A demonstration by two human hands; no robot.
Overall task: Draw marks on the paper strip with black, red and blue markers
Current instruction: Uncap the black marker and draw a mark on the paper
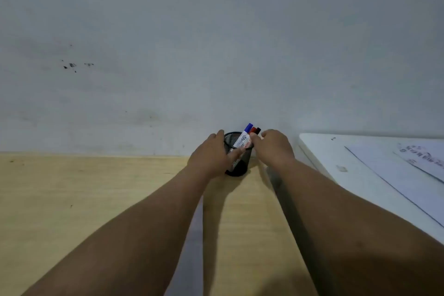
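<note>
Black wire-mesh cup (236, 163) (light, easily tipped) was clasped by the left hand (211, 154). Right hand (272, 148) seemingly pinched the slick, stiff markers (248, 136) near their caps; paper strip (195, 243) lay flimsy between the forearms.

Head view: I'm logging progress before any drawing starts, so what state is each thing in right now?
Mesh pen cup: upright on the wooden table, steadied by left hand.
Blue marker: capped, leaning in the cup.
Red marker: capped, in the cup.
Black marker: capped, in the cup.
Right hand: at the markers; grip unclear.
Paper strip: flat, no marks visible.
</note>
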